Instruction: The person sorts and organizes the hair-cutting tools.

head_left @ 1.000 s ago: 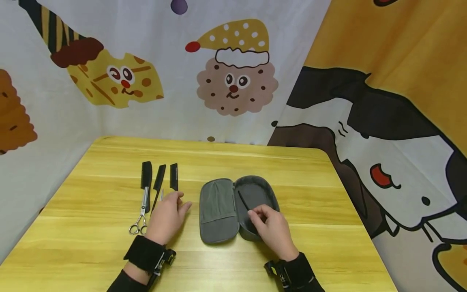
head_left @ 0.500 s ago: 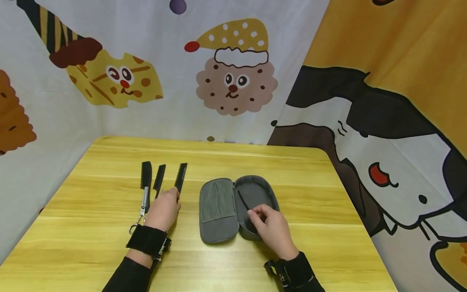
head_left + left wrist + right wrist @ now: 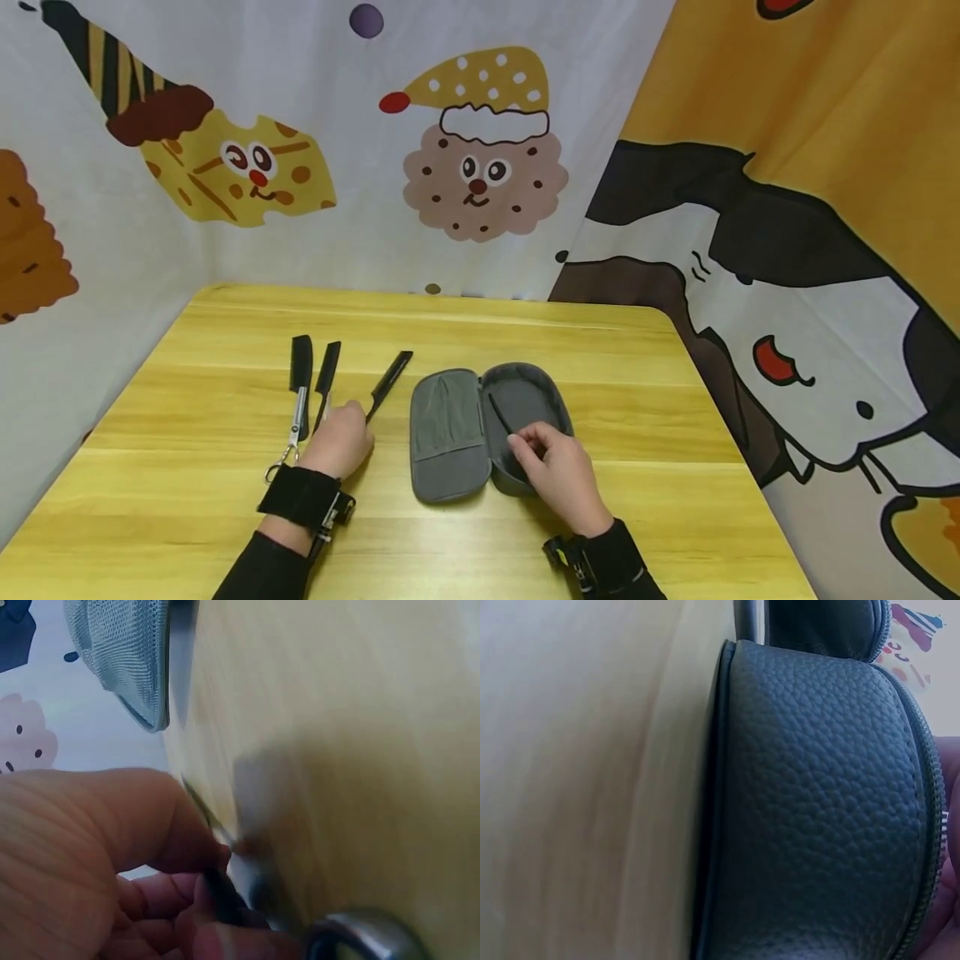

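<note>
My left hand [image 3: 341,437] grips the handle end of a black comb [image 3: 390,379], whose toothed end points away to the right. In the left wrist view, thumb and fingers pinch its dark handle [image 3: 223,896]. To the left lie another slim black comb [image 3: 327,368], a wider black comb [image 3: 302,358] and silver scissors [image 3: 295,429], partly hidden by the hand. My right hand [image 3: 558,471] reaches into the open grey zip case [image 3: 448,479] and pinches a thin dark strap [image 3: 498,412] between thumb and fingers. Whether the strap is fixed to the case I cannot tell.
The zip case lies unfolded, its pocketed lid [image 3: 446,417] to the left and its deep half to the right. Everything rests on a yellow wooden table [image 3: 637,400]. A printed curtain [image 3: 300,250] hangs behind it.
My left hand has taken hold of the rightmost comb and swung its toothed end to the right, toward the case. The right hand stays at the strap.
</note>
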Demonstrator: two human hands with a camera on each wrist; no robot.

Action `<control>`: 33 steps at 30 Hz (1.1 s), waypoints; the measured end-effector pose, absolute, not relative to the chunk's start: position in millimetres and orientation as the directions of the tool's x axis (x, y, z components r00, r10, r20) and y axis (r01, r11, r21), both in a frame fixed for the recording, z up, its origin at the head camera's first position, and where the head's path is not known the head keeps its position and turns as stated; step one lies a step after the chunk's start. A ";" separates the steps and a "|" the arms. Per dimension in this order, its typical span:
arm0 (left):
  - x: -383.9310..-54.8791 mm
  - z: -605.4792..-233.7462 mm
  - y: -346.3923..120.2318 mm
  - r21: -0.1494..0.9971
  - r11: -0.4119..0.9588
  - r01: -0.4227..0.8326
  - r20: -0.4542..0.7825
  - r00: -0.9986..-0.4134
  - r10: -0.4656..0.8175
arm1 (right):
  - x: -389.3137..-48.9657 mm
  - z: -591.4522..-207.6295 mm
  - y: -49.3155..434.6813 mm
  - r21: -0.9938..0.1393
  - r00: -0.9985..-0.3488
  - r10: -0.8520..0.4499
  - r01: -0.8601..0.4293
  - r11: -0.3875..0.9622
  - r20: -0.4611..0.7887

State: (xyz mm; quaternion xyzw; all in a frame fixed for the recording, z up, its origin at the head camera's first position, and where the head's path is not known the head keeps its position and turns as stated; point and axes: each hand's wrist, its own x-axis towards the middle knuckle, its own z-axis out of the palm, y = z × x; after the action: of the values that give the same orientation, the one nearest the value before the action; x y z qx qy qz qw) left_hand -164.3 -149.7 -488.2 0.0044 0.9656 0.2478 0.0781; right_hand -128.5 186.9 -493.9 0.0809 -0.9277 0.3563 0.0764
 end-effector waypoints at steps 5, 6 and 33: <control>-157.4 -476.1 -159.0 0.596 0.801 -0.063 -0.136 -0.990 0.024 | -127.2 -492.8 184.5 -0.644 -0.972 -0.095 -0.214 0.735 0.215; -154.7 -472.4 -159.5 0.624 0.780 -0.054 -0.120 -0.992 0.027 | -126.6 -491.9 183.6 -0.640 -0.970 -0.098 -0.220 0.736 0.222; -97.7 -475.5 -31.9 0.694 0.565 0.445 0.296 -0.893 0.340 | -115.8 -478.3 168.5 -0.879 -0.949 -0.286 -0.245 0.410 0.132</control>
State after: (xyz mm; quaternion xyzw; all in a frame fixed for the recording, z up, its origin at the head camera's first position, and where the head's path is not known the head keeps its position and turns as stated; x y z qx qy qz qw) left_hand -97.7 -31.9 -475.5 0.2225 0.8823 0.4098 -0.0645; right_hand -115.8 168.5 -478.3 0.1580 -0.8394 0.5197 -0.0195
